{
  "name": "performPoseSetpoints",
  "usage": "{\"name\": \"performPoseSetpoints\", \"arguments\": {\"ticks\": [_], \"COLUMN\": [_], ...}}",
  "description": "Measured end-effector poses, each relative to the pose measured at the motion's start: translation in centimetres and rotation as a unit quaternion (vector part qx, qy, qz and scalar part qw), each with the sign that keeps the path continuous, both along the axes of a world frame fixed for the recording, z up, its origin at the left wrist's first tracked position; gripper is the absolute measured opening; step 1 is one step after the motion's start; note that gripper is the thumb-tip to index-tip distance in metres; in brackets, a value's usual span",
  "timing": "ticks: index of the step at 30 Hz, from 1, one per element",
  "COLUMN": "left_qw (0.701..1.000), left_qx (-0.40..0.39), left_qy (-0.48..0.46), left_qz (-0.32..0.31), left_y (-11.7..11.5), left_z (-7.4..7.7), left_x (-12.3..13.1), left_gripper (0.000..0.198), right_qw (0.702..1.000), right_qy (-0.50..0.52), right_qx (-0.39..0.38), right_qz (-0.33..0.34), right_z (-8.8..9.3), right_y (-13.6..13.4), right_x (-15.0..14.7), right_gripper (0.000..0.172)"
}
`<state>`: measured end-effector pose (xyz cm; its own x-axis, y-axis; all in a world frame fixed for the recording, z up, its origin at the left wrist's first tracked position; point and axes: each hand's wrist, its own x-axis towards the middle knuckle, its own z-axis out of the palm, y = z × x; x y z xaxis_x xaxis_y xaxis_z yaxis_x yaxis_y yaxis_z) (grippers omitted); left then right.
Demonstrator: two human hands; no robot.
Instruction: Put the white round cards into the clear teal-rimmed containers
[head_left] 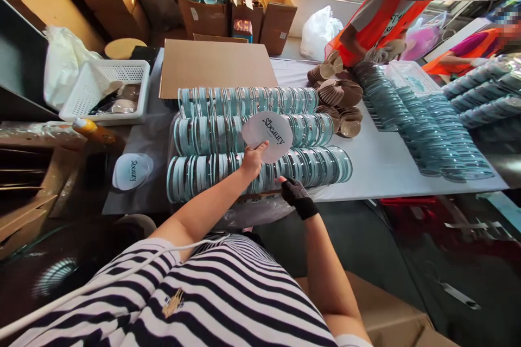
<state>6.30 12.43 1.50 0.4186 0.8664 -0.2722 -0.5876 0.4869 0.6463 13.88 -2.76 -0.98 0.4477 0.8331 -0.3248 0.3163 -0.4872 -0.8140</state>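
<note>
Rnd wht card [267, 129] w/ blk "beauty" txt

Disc [254, 129] in left fingers [262, 147]: looks like paper, smooth, matt. Cases [321, 164] below the fingers: clear plastic, glossy. Glove [306, 207] on right hand [292, 190]: knit cloth, matt, rough. Board [215, 68] beyond the fingers: cardboard, matt, smooth. Basket [143, 84] left of them: plastic, perforated wall. Bag [319, 31] far beyond them: thin plastic film, crinkled, glossy.
</note>
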Motion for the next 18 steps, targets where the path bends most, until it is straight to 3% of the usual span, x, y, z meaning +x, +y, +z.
{"name": "performPoseSetpoints", "arguments": {"ticks": [2,4,8,11,13,15,18], "left_qw": [1.0,1.0,0.998,0.993,0.993,0.992,0.99], "left_qx": [0.002,0.007,0.049,0.073,0.059,0.035,0.022], "left_qy": [-0.003,-0.001,0.014,0.045,0.074,0.085,0.066], "left_qz": [0.009,0.017,-0.036,-0.079,-0.076,-0.088,-0.125], "left_y": [0.1,0.0,-0.9,-2.0,-2.6,-2.9,-2.8], "left_z": [-0.1,-0.2,-0.1,-0.2,-0.2,-0.2,0.2], "left_x": [0.4,0.5,-1.0,-3.2,-4.4,-5.0,-5.1], "left_gripper": [0.038,0.038,0.028,0.021,0.019,0.017,0.02], "right_qw": [0.997,0.984,0.944,0.916,0.897,0.897,0.901], "right_qy": [-0.071,-0.17,-0.266,-0.32,-0.368,-0.375,-0.349], "right_qx": [-0.039,-0.055,0.107,0.192,0.216,0.214,0.156], "right_qz": [0.013,-0.018,-0.161,-0.147,-0.115,-0.099,-0.205], "right_z": [0.7,1.6,3.9,4.6,4.6,4.3,4.3], "right_y": [0.1,0.3,1.3,1.8,1.9,1.9,1.1], "right_x": [0.5,1.3,2.0,-0.3,-2.7,-4.6,-5.0], "right_gripper": [0.033,0.03,0.052,0.057,0.05,0.041,0.038]}}
